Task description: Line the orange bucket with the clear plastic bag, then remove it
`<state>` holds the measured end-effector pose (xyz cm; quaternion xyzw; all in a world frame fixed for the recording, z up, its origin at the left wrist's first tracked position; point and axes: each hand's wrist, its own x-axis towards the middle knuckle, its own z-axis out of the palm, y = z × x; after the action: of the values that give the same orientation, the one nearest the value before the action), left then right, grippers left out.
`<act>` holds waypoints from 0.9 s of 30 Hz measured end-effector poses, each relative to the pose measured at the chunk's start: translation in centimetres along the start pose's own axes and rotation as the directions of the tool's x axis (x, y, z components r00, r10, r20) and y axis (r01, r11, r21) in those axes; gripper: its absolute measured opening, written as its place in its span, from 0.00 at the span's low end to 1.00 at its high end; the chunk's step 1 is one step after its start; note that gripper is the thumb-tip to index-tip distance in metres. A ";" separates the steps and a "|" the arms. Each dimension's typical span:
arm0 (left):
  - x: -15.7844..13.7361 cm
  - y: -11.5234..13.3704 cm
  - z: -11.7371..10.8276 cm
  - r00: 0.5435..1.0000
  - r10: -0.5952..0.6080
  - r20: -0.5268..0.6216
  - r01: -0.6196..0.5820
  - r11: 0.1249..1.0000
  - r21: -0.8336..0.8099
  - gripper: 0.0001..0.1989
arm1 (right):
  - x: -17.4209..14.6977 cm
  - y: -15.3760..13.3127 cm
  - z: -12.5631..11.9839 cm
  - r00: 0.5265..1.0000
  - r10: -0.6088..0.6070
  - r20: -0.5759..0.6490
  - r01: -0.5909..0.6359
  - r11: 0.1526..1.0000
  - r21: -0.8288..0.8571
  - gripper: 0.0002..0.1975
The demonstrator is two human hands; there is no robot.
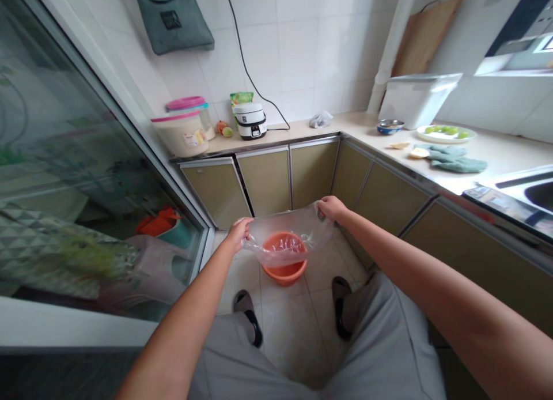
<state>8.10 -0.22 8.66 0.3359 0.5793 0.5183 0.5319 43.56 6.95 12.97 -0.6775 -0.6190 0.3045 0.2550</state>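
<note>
Head view: at far left a glass door is standing beside the cabinets. A grey-green tote is hanging on the tiled wall, above pink-lidded containers that are sitting on the counter. The left hand is pinching one side of a clear plastic bag, fingers closed on the film. A white rice cooker is standing on the counter behind. The bag is hanging spread between both hands, above an orange basin that is resting on the floor; part of the basin is showing through the film. The right hand is gripping the bag's other side, fingers curled tight. Farther right, a small bowl, a white bin, a plate with green pieces and a green cloth are lying along the counter.
</note>
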 end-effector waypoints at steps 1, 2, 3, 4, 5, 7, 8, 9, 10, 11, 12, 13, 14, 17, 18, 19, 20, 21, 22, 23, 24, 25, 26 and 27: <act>0.1 -0.2 0.1 1.000 -0.006 0.006 0.006 1.000 -0.008 0.15 | 0.0 0.3 -0.4 1.000 0.016 -0.007 -0.016 1.000 -0.005 0.07; 0.2 -0.3 0.2 1.000 -0.020 0.011 0.020 1.000 -0.024 0.15 | 0.0 0.6 -0.7 0.999 0.034 -0.002 -0.034 0.999 -0.019 0.06; 0.3 -0.4 0.2 0.999 -0.044 0.014 0.044 0.998 -0.048 0.15 | -0.1 0.7 -1.1 0.998 0.056 0.010 -0.056 0.997 -0.044 0.06; 0.3 -0.5 0.3 0.997 -0.074 0.021 0.075 0.994 -0.082 0.15 | -0.2 0.8 -1.4 0.997 0.076 0.024 -0.074 0.994 -0.085 0.08; 0.3 -0.6 0.2 0.994 -0.108 0.034 0.111 0.986 -0.123 0.15 | -0.5 0.8 -1.7 0.996 0.083 0.031 -0.078 0.987 -0.144 0.10; 0.2 -0.7 0.1 0.983 -0.167 0.075 0.180 0.962 -0.206 0.14 | -1.3 0.4 -2.1 0.999 0.033 -0.009 -0.034 0.951 -0.308 0.16; 0.0 -0.7 0.0 0.978 -0.184 0.096 0.202 0.950 -0.238 0.13 | -2.0 0.1 -2.2 0.998 -0.034 -0.050 0.012 0.916 -0.401 0.19; -0.2 -0.8 0.0 0.975 -0.189 0.116 0.214 0.940 -0.267 0.12 | -2.9 -0.2 -2.1 0.988 -0.126 -0.086 0.068 0.869 -0.491 0.20; -0.4 -0.8 0.0 0.973 -0.188 0.132 0.219 0.931 -0.292 0.11 | -3.8 -0.7 -1.9 0.968 -0.229 -0.107 0.130 0.814 -0.566 0.20; -0.6 -0.9 0.0 0.972 -0.183 0.145 0.221 0.924 -0.313 0.10 | -4.8 -1.2 -1.4 0.940 -0.326 -0.101 0.197 0.760 -0.619 0.17; -0.8 -0.9 0.0 0.972 -0.179 0.154 0.222 0.917 -0.331 0.09 | -5.8 -1.7 -0.7 0.912 -0.406 -0.060 0.274 0.712 -0.646 0.14; -0.9 -1.0 0.1 0.970 -0.180 0.162 0.227 0.911 -0.344 0.08 | -6.6 -2.1 0.2 0.887 -0.462 0.011 0.359 0.674 -0.646 0.11; -1.1 -1.1 0.2 0.968 -0.187 0.168 0.236 0.906 -0.352 0.07 | -7.1 -2.6 1.3 0.864 -0.493 0.098 0.441 0.649 -0.620 0.10; -1.3 -1.6 0.5 0.959 -0.225 0.175 0.276 0.887 -0.370 0.07 | -6.8 -3.3 5.7 0.812 -0.475 0.339 0.584 0.646 -0.491 0.12; -1.4 -1.7 0.6 0.956 -0.235 0.175 0.286 0.880 -0.379 0.07 | -6.0 -3.3 7.4 0.806 -0.435 0.402 0.589 0.659 -0.467 0.13; -1.5 -1.9 0.5 0.954 -0.242 0.176 0.293 0.873 -0.390 0.07 | -4.8 -3.2 9.1 0.800 -0.380 0.464 0.583 0.672 -0.456 0.14; -1.5 -2.2 0.4 0.952 -0.248 0.177 0.300 0.866 -0.400 0.08 | -3.4 -2.9 10.9 0.790 -0.315 0.526 0.575 0.681 -0.454 0.15; -1.6 -2.4 0.3 0.950 -0.253 0.181 0.307 0.858 -0.411 0.08 | -1.9 -2.6 12.8 0.774 -0.243 0.585 0.564 0.685 -0.461 0.17; -1.7 -2.7 0.1 0.948 -0.259 0.185 0.314 0.850 -0.422 0.09 | -0.3 -2.1 14.6 0.752 -0.175 0.636 0.559 0.681 -0.473 0.18; -1.7 -2.9 -0.1 0.945 -0.267 0.190 0.324 0.841 -0.432 0.09 | 1.3 -1.6 16.4 0.727 -0.123 0.676 0.563 0.669 -0.484 0.21; -1.7 -3.2 -0.3 0.941 -0.277 0.194 0.336 0.831 -0.442 0.09 | 2.8 -1.1 18.2 0.702 -0.090 0.707 0.578 0.651 -0.492 0.23; -1.6 -3.4 -0.4 0.937 -0.291 0.196 0.349 0.821 -0.452 0.09 | 4.0 -0.5 19.9 0.682 -0.072 0.727 0.597 0.629 -0.498 0.25; -1.5 -3.5 -0.6 0.932 -0.304 0.195 0.361 0.811 -0.460 0.09 | 5.1 0.1 21.6 0.667 -0.069 0.742 0.617 0.609 -0.498 0.27; -1.4 -3.7 -0.6 0.929 -0.314 0.195 0.370 0.804 -0.466 0.10 | 5.9 0.7 23.2 0.654 -0.078 0.753 0.636 0.595 -0.491 0.28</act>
<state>8.38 -2.54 5.45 0.1059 0.4482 0.5256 0.7153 27.36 12.05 -3.99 -0.4129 -0.8653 0.1904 -0.2110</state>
